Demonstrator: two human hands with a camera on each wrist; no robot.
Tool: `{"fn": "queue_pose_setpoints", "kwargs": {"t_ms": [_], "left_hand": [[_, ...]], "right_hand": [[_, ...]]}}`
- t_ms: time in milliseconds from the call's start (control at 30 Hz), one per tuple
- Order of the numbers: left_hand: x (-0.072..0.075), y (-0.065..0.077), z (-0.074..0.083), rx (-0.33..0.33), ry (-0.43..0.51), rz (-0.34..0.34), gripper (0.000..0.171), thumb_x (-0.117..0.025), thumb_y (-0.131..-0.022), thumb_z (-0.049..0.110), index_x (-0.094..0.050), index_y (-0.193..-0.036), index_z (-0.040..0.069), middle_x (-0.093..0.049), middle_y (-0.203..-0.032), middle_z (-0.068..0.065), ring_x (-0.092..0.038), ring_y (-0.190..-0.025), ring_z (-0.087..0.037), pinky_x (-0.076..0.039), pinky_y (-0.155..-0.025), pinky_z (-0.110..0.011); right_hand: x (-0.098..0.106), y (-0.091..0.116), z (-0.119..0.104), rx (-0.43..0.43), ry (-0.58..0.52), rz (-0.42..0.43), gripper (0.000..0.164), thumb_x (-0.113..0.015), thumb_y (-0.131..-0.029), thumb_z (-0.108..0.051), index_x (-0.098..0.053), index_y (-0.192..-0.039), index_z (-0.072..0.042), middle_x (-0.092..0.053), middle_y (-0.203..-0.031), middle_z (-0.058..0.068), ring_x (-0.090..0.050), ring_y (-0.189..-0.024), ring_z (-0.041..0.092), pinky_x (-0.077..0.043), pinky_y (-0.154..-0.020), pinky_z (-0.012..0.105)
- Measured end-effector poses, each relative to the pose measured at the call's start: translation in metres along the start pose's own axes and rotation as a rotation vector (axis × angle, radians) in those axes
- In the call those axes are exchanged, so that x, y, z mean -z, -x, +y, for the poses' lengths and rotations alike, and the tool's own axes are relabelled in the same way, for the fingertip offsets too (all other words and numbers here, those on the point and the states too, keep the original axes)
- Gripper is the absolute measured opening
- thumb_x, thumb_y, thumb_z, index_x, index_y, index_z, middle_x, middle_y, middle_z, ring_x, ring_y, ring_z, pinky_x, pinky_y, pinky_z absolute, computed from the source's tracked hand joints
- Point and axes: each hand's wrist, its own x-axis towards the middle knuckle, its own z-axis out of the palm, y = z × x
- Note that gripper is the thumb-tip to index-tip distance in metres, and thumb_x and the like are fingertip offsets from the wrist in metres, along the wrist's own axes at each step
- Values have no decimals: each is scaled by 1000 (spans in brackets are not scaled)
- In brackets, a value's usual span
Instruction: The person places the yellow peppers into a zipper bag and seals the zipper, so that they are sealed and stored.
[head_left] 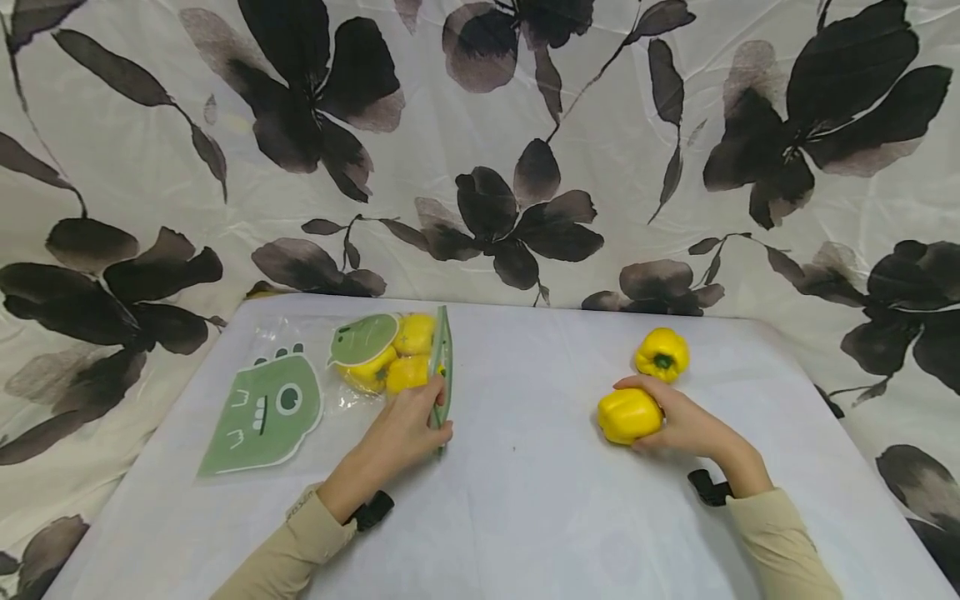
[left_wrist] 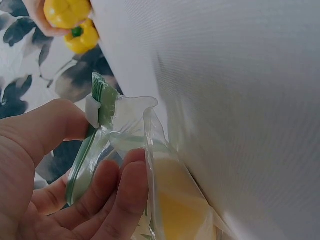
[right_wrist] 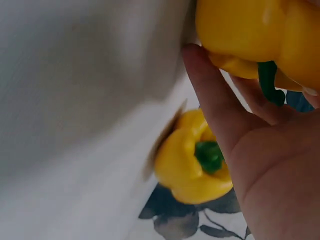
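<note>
A clear slider bag (head_left: 258,412) printed with a green cartoon monster lies on the left of the table. Several yellow bell peppers (head_left: 415,335) show inside it, near its mouth. My left hand (head_left: 401,427) holds the bag's green zip edge (head_left: 444,354); in the left wrist view the thumb is at the white slider (left_wrist: 92,111) and the fingers curl inside the opening. On the right, my right hand (head_left: 686,421) grips a yellow bell pepper (head_left: 627,417), its green stem (right_wrist: 270,84) pointing toward the palm. Just behind it stands another yellow bell pepper (head_left: 654,343), stem facing me.
A white cloth covers the table (head_left: 525,517). Beyond the table's far edge hangs a pale curtain (head_left: 420,150) with dark flowers, which also runs along both sides. Bare tabletop lies between the bag and the two peppers on the right.
</note>
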Motion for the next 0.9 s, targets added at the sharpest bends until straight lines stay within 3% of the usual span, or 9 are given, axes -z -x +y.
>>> {"fn": "queue_pose_setpoints", "kwargs": {"t_ms": [233, 400, 667, 900], "left_hand": [[0, 0, -1, 1, -2, 1, 31, -78, -76, 1, -50, -89, 5, -43, -58, 3, -41, -44, -7, -36, -40, -21], [0, 0, 0, -2, -9, -2, 30, -78, -76, 2, -51, -89, 5, -43, -58, 3, -41, -45, -7, -36, -40, -21], [1, -1, 0, -3, -20, 6, 30, -77, -76, 3, -50, -88, 7, -43, -59, 3, -41, -45, -7, -36, -41, -21], [2, -1, 2, 40, -16, -20, 30, -77, -77, 4, -50, -89, 9, -45, -60, 2, -42, -46, -8, -36, -41, -22]], "right_hand": [[-8, -26, -5, 5, -17, 28, 79, -88, -63, -4, -53, -134, -14, -57, -129, 9, -54, -111, 30, -43, -93, 51], [-16, -51, -14, -2, -12, 57, 80, -89, -62, -8, -55, -134, -15, -59, -128, 9, -55, -111, 29, -42, -95, 52], [-32, -97, -43, -35, -153, 84, 80, -89, -67, -12, -52, -138, -18, -56, -133, 9, -53, -112, 32, -42, -96, 52], [-61, -138, -71, -42, -283, 142, 80, -87, -66, -8, -53, -137, -14, -56, -132, 9, -53, -110, 31, -43, -94, 47]]}}
